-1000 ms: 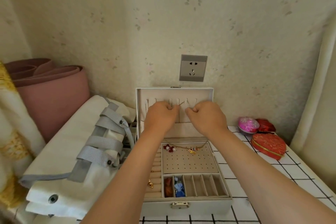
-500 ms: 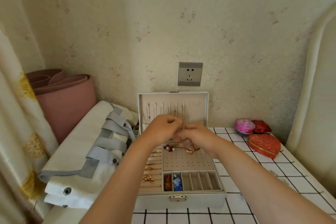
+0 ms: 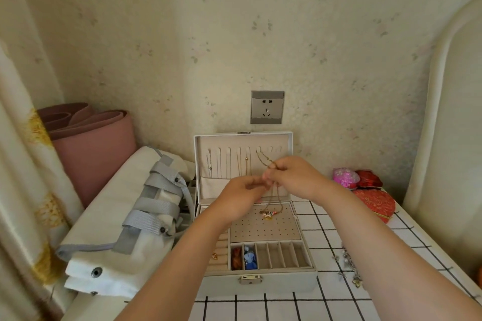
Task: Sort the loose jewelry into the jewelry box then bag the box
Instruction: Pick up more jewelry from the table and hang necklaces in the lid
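Observation:
The grey-white jewelry box [image 3: 260,284] stands open on the checked table, its lid [image 3: 242,136] upright against the wall. Thin chains hang from the lid's hooks. My right hand [image 3: 296,177] pinches a gold necklace [image 3: 264,158] in front of the lid. The chain runs up to a lid hook and down to its pendant [image 3: 268,214] on the perforated tray. My left hand [image 3: 241,197] is curled just below, with its fingertips at the same chain beside my right fingers. Small pieces lie in the front compartments [image 3: 246,259].
A folded white bag with grey straps [image 3: 125,216] lies left of the box, with a pink rolled mat [image 3: 91,143] behind it. Loose jewelry [image 3: 349,266] lies on the table at right. A pink box [image 3: 345,177] and red boxes [image 3: 378,203] sit at the back right.
Both hands came down from the lid's hooks to the chain over the tray. My right hand has since lifted the chain, which now hangs from a hook to the pendant.

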`<state>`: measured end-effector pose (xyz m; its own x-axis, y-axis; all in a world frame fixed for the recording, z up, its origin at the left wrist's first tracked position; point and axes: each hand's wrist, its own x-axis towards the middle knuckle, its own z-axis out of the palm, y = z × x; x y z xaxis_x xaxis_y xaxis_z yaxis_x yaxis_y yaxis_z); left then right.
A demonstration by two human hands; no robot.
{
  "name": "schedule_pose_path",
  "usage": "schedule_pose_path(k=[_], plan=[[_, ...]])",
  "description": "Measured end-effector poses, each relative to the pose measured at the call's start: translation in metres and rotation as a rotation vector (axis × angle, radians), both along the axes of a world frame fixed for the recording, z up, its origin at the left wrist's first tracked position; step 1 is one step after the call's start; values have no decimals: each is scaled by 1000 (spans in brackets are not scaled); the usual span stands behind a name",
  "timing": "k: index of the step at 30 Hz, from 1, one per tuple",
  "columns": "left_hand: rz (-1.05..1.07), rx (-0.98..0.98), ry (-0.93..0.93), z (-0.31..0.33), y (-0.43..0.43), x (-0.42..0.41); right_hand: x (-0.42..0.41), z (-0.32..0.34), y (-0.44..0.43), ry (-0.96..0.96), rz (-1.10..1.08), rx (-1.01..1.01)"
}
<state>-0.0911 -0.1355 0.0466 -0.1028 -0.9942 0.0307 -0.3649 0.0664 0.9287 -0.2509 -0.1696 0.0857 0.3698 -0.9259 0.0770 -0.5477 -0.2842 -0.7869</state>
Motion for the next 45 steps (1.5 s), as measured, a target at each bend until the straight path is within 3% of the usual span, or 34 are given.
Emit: schedule_pose_path(k=[4, 9, 13, 15, 20, 24, 33, 39, 45], plan=[[-40, 78, 82, 0, 2, -11, 0, 2, -2, -10, -28, -35], [-32, 63, 6, -1, 3, -12, 0, -3, -4, 4, 44, 59], [32, -5, -129, 0, -2, -7, -1, -8, -8, 298, 99, 120], [47, -43, -112, 1, -3, -6, 1, -15, -5, 408, 184, 192], [40, -108, -119, 3, -5, -3, 10, -31, -5, 231, 194, 176], [70, -168, -141, 1, -9, 5, 9, -25, -10, 281, 175, 174], [100, -447, -812, -26, -18, 18, 14, 11, -22, 103, -3, -20], [132, -495, -896, -29, -22, 16, 24, 19, -29, -121, -135, -151], [155, -488, -957, -26, -26, 13, 29, 8, -40, -106, -179, -267]])
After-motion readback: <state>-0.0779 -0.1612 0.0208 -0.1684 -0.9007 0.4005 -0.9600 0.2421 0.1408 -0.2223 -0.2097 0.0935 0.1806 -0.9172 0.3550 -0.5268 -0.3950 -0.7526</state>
